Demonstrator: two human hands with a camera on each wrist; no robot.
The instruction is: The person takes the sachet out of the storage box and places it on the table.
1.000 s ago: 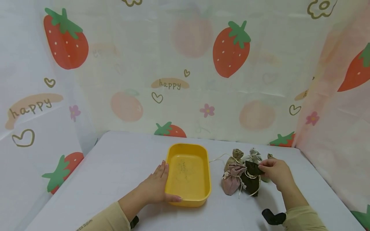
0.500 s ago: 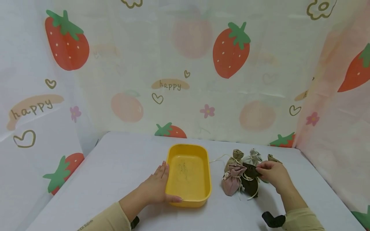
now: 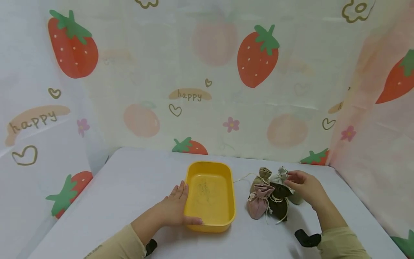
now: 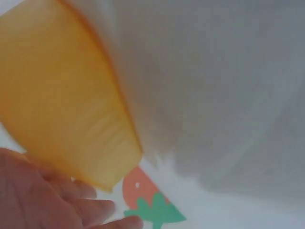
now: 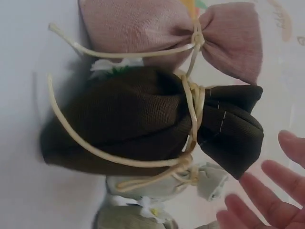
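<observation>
The person's left hand (image 3: 173,210) rests against the near left corner of a yellow tray (image 3: 209,223), fingers laid straight along its left wall and the thumb stretched along the near rim, not curled round it. The tray sits on the white table (image 3: 129,187) about midway between its left and right edges, and seems to hold nothing but some faint specks on its floor. From the left wrist the tray's yellow wall (image 4: 62,95) fills the view, with the fingers (image 4: 57,200) just below it.

To the right of the tray, a small cluster of drawstring pouches stands close together. A pink pouch (image 3: 257,203) is nearest the tray, and a dark brown pouch (image 3: 279,203) touches it on its right. Behind them stand an olive pouch (image 3: 262,177) and a pale grey pouch (image 3: 280,176). The right hand (image 3: 305,189) hovers at the far right side of the cluster, fingers spread and relaxed, holding nothing; its fingertips are just beside the dark brown pouch's gathered top. The right wrist view shows those fingertips (image 5: 267,191) apart from the dark cloth (image 5: 138,119), with its cream cord looping loosely over it.

A strawberry-print curtain (image 3: 207,72) hangs round the table's far and side edges.
</observation>
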